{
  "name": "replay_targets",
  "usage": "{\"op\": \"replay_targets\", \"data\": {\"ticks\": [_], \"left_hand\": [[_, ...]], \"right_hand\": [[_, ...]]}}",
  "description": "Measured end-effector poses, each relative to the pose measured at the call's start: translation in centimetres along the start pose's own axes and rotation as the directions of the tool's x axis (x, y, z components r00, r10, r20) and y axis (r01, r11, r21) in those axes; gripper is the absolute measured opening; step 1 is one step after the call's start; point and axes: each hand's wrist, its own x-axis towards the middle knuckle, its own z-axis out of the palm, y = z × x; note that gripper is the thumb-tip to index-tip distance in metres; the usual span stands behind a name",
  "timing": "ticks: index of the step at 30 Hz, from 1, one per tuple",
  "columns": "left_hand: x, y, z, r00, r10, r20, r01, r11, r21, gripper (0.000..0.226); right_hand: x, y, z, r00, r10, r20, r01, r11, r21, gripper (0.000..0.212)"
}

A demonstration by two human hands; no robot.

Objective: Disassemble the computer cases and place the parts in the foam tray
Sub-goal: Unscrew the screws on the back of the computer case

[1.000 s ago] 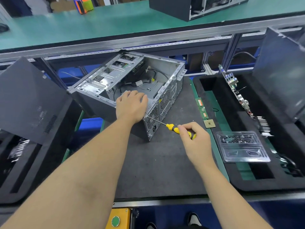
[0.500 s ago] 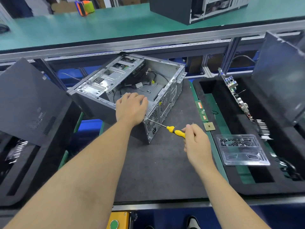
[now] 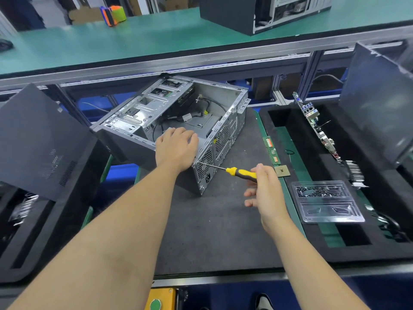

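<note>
An open grey computer case point(image 3: 156, 108) lies on its side on the dark mat, with loose cables inside. My left hand point(image 3: 176, 148) rests on the case's near upper edge, fingers curled over the rim. My right hand point(image 3: 263, 189) pinches the back end of a yellow-and-black screwdriver point(image 3: 240, 173); its lower fingers are spread loosely. The screwdriver's tip meets the case's perforated rear panel point(image 3: 210, 159) near its top corner. The black foam tray point(image 3: 312, 249) lies at the right and holds a motherboard point(image 3: 317, 128) standing on edge.
A RAM stick point(image 3: 271, 151) and a CPU chip point(image 3: 282, 171) lie on the tray's left rim. A clear plastic blister pack point(image 3: 326, 202) sits in the tray. Dark side panels lean at the far left point(image 3: 38, 142) and far right point(image 3: 377, 101). Another case point(image 3: 257, 12) stands on the green shelf.
My right hand has slid back along the screwdriver handle, leaving more yellow grip showing, and its lower fingers have opened. The left hand stays on the case.
</note>
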Motion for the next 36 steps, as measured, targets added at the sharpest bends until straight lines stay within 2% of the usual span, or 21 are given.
{"op": "replay_targets", "data": {"ticks": [2,5,7,9,13,16,18,21,24,27,29,33,36], "left_hand": [[0.0,0.0,0.1,1.0,0.0,0.001,0.0,1.0,0.008,0.028],[0.1,-0.1,0.1,1.0,-0.001,0.01,0.001,1.0,0.008,0.031],[0.1,-0.1,0.0,1.0,-0.004,0.007,0.004,1.0,0.008,0.03],[0.1,0.0,0.0,1.0,-0.003,0.005,0.003,1.0,0.01,0.029],[0.2,-0.1,0.1,1.0,0.008,0.003,-0.008,1.0,0.014,0.035],[0.2,-0.1,0.1,1.0,0.014,-0.004,-0.014,1.0,0.021,0.039],[0.2,-0.1,0.1,1.0,0.012,-0.002,-0.012,1.0,0.024,0.037],[0.1,-0.1,0.1,1.0,0.006,0.002,-0.006,1.0,0.018,0.033],[0.2,-0.2,0.1,1.0,0.006,-0.005,-0.006,1.0,0.014,0.033],[0.2,-0.2,0.2,1.0,0.01,0.001,-0.01,1.0,0.017,0.038],[0.2,-0.2,0.3,1.0,0.011,0.004,-0.011,1.0,0.017,0.038],[0.2,-0.2,0.2,1.0,0.013,0.011,-0.013,1.0,0.015,0.036],[0.1,-0.1,0.1,1.0,0.009,0.014,-0.009,1.0,0.011,0.034]], "right_hand": [[0.2,0.4,-0.3,0.999,0.033,0.018,-0.033,0.998,-0.045,0.037],[-0.1,0.9,-0.5,0.998,-0.023,0.054,0.025,0.999,-0.032,0.036],[-0.3,1.0,-0.7,0.991,-0.1,0.092,0.103,0.994,-0.038,0.028],[-0.3,1.0,-1.0,0.97,-0.21,0.123,0.226,0.964,-0.142,0.023],[-0.9,0.7,-1.2,0.914,-0.355,0.198,0.4,0.87,-0.287,0.035],[-1.3,0.5,-0.8,0.938,-0.305,0.167,0.337,0.915,-0.224,0.027],[-1.1,0.3,-0.6,0.971,-0.21,0.116,0.232,0.944,-0.234,0.008],[-0.6,0.5,-0.6,0.99,-0.108,0.086,0.129,0.94,-0.314,0.033],[-0.6,0.8,-0.7,0.98,-0.176,0.09,0.197,0.904,-0.38,0.027],[-0.8,0.4,-0.7,0.953,-0.294,0.072,0.3,0.886,-0.353,0.015],[-1.0,-0.1,-0.3,0.941,-0.33,0.07,0.335,0.893,-0.301,0.02],[-1.6,-0.8,-0.2,0.927,-0.355,0.124,0.374,0.904,-0.206,0.041],[-1.5,-0.6,-0.2,0.944,-0.307,0.123,0.326,0.929,-0.174,0.029]]}}
